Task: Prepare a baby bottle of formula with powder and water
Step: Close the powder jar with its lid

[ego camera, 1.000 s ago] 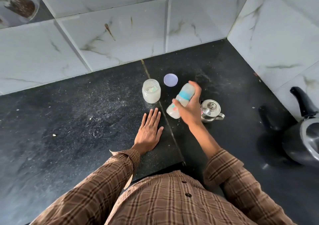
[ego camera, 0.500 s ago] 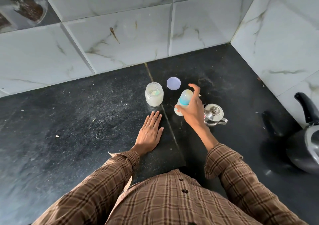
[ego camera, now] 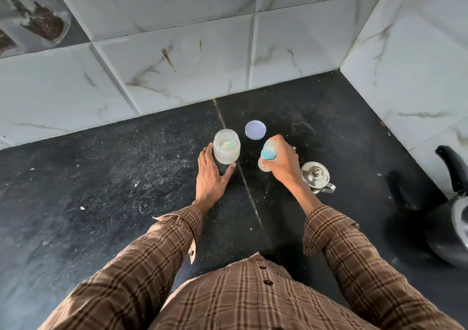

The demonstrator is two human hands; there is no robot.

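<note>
1. Head view: the right hand [ego camera: 282, 161] grips the baby bottle [ego camera: 268, 152]; its fingers are curled over the bottle's top and side, and the bottle stands on the dark desk [ego camera: 101, 177], a little tilted.
2. The left hand [ego camera: 211, 175] has its fingers spread around the base of the open powder jar [ego camera: 226, 146]; the thumb tip is at the jar's lower right and the other fingers lie along its left side. They look to be touching the glass, but I cannot tell if they really grip it.
3. Beyond the fingers of both hands a round pale lid [ego camera: 255, 130] lies flat on the desk.
4. Just beside the right wrist, on its outer side, stands a small steel pot [ego camera: 316, 177] with a lid.
5. Far from the right-hand fingers, at the frame edge, a dark pressure cooker [ego camera: 453, 218] is partly visible.
</note>
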